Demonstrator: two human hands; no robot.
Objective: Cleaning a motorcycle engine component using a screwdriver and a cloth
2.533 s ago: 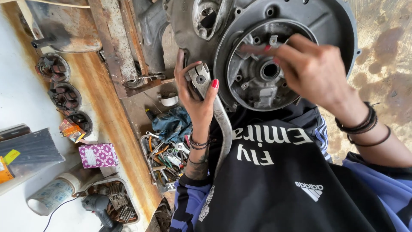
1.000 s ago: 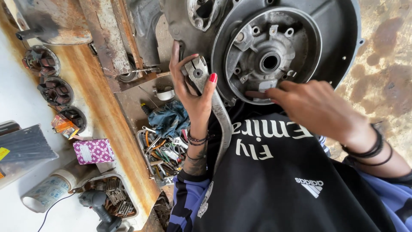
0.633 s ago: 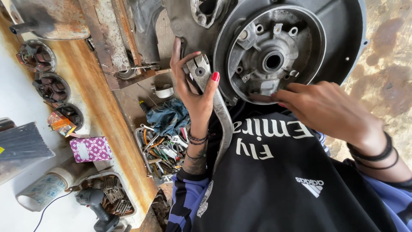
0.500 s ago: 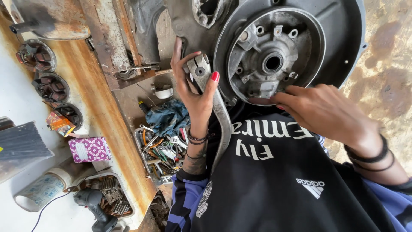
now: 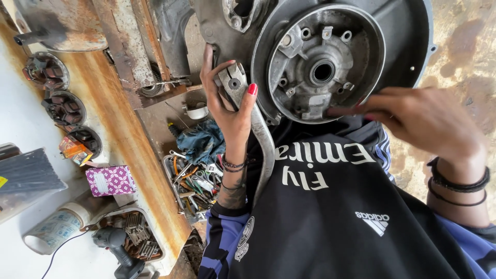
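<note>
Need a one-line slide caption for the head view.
Left hand grips a metal lever beside a grey engine casing; right hand fingertips touch its round inner plate.

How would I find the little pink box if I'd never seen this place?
Start at the long rusty orange shelf on the left. Below the three round dark coil parts sits the little box. It alone is pink-purple with a white pattern and white label.

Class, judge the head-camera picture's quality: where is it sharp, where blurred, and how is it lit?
Head view: even, soft daylight, no hard shadows; engine casing and left hand sharp; right hand fingertips slightly motion-blurred; wide-angle bending at the edges.
</note>
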